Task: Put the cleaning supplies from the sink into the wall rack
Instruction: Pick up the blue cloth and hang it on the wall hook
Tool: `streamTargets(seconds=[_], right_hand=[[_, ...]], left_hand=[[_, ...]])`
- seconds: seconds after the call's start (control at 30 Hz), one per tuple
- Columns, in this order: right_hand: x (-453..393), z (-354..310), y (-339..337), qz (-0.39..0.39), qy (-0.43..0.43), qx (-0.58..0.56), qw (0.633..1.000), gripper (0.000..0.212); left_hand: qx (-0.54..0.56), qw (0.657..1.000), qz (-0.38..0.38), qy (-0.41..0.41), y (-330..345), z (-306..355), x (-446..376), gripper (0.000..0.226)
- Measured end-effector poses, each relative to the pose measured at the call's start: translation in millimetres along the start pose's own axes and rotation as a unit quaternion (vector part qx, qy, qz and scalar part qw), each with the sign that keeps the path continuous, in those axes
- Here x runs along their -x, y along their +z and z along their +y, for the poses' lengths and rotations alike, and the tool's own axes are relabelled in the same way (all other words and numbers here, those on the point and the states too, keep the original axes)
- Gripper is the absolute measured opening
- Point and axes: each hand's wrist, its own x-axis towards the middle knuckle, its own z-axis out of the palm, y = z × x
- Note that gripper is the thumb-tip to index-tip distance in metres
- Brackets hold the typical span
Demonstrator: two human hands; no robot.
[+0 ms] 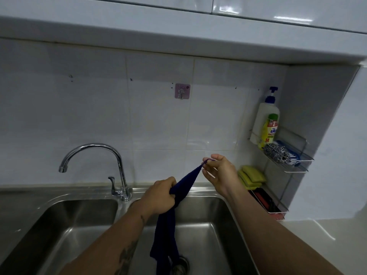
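Observation:
A dark blue cloth (165, 233) hangs over the right basin of the steel sink (222, 231). My left hand (158, 197) grips the cloth around its upper part. My right hand (218, 171) pinches the cloth's small loop at its top corner, held up and to the right. The wire wall rack (303, 165) is fixed in the right corner. Its upper shelf holds a white pump bottle (265, 116), a yellow bottle (269, 130), a steel scourer (277, 153) and a blue brush (296, 155). Yellow-green sponges (251, 176) lie on the lower shelf.
A chrome tap (95, 149) stands behind the divider between the two basins. A pink adhesive hook (182, 91) sticks to the white tiled wall above the sink. A white counter (317, 245) runs to the right, and a cupboard overhangs above.

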Motion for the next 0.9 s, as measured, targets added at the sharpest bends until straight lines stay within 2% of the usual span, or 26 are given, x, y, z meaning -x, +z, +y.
streamTargets(seconds=[0.13, 0.27, 0.37, 0.5, 0.63, 0.73, 0.9], right_hand=[[-2, -5, 8, -0.024, 0.021, -0.056, 0.998, 0.024], [-1, -9, 18, -0.037, 0.011, -0.021, 0.999, 0.021], [1, -13, 25, -0.029, -0.021, 0.032, 0.999, 0.026], [-1, -19, 33, -0.012, -0.07, 0.094, 0.993, 0.029], [-6, -28, 42, -0.005, -0.11, 0.112, 0.988, 0.027], [-13, -38, 51, -0.001, -0.161, 0.121, 0.979, 0.03], [-34, -57, 73, -0.002, -0.228, 0.129, 0.965, 0.029]], left_hand=[[0.001, 0.999, 0.045, 0.03, -2, 7, 2, 0.004], [-0.052, 0.991, 0.106, 0.065, -9, 17, 1, 0.018], [-0.113, 0.977, 0.159, 0.082, -17, 21, -3, 0.02], [-0.15, 0.966, 0.192, 0.092, -24, 21, -9, 0.011], [-0.184, 0.954, 0.217, 0.091, -31, 25, -18, 0.009], [-0.229, 0.933, 0.26, 0.098, -35, 24, -32, 0.008], [-0.321, 0.888, 0.304, 0.126, -51, 21, -57, 0.037]])
